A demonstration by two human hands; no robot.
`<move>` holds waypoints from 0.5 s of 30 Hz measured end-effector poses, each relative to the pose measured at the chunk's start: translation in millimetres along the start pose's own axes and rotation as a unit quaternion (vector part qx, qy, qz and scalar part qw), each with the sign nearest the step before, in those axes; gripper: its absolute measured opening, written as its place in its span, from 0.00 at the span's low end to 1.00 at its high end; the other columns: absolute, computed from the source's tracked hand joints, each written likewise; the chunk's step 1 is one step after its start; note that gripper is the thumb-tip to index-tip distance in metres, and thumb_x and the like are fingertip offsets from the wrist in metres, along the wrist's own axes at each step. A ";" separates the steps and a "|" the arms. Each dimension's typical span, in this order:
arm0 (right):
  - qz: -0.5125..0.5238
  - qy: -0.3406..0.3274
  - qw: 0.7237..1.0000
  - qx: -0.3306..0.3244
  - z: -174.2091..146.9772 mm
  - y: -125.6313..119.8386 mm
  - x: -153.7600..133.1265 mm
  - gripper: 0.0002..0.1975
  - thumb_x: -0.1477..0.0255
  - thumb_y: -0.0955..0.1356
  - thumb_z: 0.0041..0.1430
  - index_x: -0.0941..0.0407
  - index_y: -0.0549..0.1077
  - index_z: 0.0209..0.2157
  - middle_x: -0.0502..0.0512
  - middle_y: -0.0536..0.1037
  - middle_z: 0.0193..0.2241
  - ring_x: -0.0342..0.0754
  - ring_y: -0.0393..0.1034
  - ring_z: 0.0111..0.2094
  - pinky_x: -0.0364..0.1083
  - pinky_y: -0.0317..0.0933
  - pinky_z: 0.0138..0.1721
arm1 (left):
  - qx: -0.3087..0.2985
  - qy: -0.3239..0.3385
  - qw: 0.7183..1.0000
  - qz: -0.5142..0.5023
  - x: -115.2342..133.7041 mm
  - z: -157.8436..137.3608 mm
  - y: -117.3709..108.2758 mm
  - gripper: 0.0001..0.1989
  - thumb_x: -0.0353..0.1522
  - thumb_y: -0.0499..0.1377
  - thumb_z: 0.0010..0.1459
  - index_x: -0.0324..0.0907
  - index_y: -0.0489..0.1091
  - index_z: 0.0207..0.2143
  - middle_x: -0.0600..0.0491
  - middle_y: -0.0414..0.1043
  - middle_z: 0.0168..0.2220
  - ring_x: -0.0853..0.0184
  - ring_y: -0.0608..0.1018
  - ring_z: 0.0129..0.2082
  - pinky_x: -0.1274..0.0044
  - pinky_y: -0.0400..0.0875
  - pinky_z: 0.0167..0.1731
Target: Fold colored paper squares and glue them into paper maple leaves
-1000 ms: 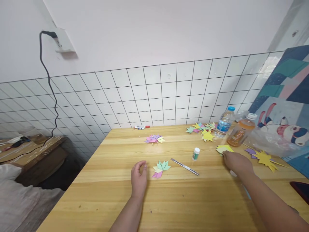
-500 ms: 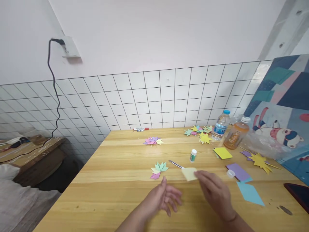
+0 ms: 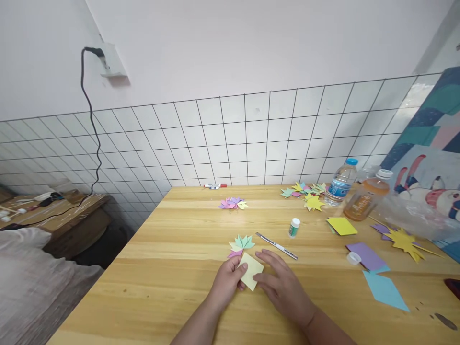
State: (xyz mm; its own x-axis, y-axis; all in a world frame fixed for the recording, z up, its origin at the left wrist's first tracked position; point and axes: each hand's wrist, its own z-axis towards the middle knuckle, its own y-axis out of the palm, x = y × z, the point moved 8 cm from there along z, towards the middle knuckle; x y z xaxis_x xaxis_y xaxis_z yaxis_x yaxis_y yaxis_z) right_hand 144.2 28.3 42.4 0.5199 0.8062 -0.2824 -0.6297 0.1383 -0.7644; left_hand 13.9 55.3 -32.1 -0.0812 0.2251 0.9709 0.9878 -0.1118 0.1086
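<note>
A pale yellow square of paper (image 3: 252,271) is held over the front middle of the wooden table. My left hand (image 3: 227,282) pinches its left side, thumb on top and fingers beneath. My right hand (image 3: 283,287) is closed in on the paper's right edge, its fingertips against the sheet. Just behind the paper lies a folded paper piece (image 3: 242,243) in green, pale yellow and pink, partly hidden. To the right of it a utility knife (image 3: 277,246) rests on the table. A white-capped glue bottle (image 3: 294,227) stands beyond the knife.
Farther back are a pink and purple paper piece (image 3: 233,204) and markers (image 3: 214,186). On the right are a water bottle (image 3: 339,186), an amber drink bottle (image 3: 367,197), yellow paper (image 3: 342,226), purple paper (image 3: 368,257), blue paper (image 3: 386,290) and a yellow paper star (image 3: 404,242).
The pale yellow paper has come left and nearer in my right hand, uncovering the knife. My left hand, open before, now grips it. The view has shifted slightly.
</note>
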 end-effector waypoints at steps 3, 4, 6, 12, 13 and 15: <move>0.016 0.016 1.000 -0.021 1.9 -0.2 1.0 0.08 0.75 0.65 0.56 0.51 0.74 0.35 0.56 0.63 0.56 0.54 0.53 0.59 0.56 0.59 0.52 | -0.024 0.011 0.999 0.020 1.5 -2.1 1.6 0.21 0.48 0.57 0.51 0.37 0.67 0.31 0.57 0.66 0.19 0.75 0.64 0.15 0.81 0.59 0.17; 0.022 0.020 0.999 -0.023 2.4 -0.1 1.7 0.08 0.75 0.65 0.56 0.52 0.74 0.35 0.56 0.63 0.56 0.54 0.53 0.59 0.56 0.59 0.52 | -0.028 0.012 0.999 0.026 1.4 -3.3 2.7 0.21 0.48 0.57 0.52 0.37 0.67 0.31 0.57 0.65 0.19 0.75 0.64 0.15 0.81 0.58 0.17; 0.042 0.026 0.998 -0.025 2.4 0.9 3.3 0.08 0.76 0.64 0.56 0.52 0.73 0.34 0.56 0.64 0.56 0.54 0.55 0.58 0.56 0.59 0.53 | -0.032 0.011 0.999 0.039 -0.3 -5.4 5.5 0.20 0.48 0.56 0.53 0.38 0.66 0.31 0.57 0.65 0.19 0.75 0.64 0.16 0.81 0.58 0.17; 0.149 0.152 0.976 -0.047 -3.4 12.2 21.2 0.07 0.76 0.60 0.58 0.54 0.69 0.32 0.58 0.71 0.49 0.50 0.64 0.51 0.51 0.61 0.49 | -0.047 0.050 0.993 0.095 3.9 -12.4 16.1 0.20 0.46 0.49 0.59 0.38 0.68 0.32 0.55 0.66 0.22 0.73 0.67 0.20 0.81 0.61 0.21; 0.163 0.172 0.970 -0.051 -4.0 14.4 23.5 0.07 0.75 0.60 0.58 0.54 0.69 0.32 0.58 0.73 0.47 0.50 0.66 0.49 0.49 0.61 0.47 | -0.051 0.057 0.991 0.105 6.6 -13.9 17.4 0.20 0.46 0.49 0.59 0.38 0.69 0.33 0.54 0.67 0.23 0.72 0.68 0.20 0.80 0.61 0.22; 0.179 0.203 0.961 -0.051 -4.6 17.2 27.6 0.06 0.75 0.60 0.58 0.54 0.68 0.32 0.56 0.75 0.40 0.48 0.69 0.42 0.47 0.63 0.41 | -0.060 0.080 0.986 0.133 13.6 -16.8 20.4 0.19 0.45 0.52 0.57 0.38 0.69 0.36 0.53 0.69 0.26 0.70 0.69 0.23 0.80 0.62 0.24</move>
State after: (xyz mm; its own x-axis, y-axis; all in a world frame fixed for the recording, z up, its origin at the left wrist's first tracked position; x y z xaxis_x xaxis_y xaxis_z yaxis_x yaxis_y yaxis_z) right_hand 150.4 50.3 18.7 0.4761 0.4976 -0.7251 -0.7615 -0.1791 -0.6230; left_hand 30.7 39.9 -13.1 0.1487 0.0181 0.9887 0.9550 -0.2621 -0.1388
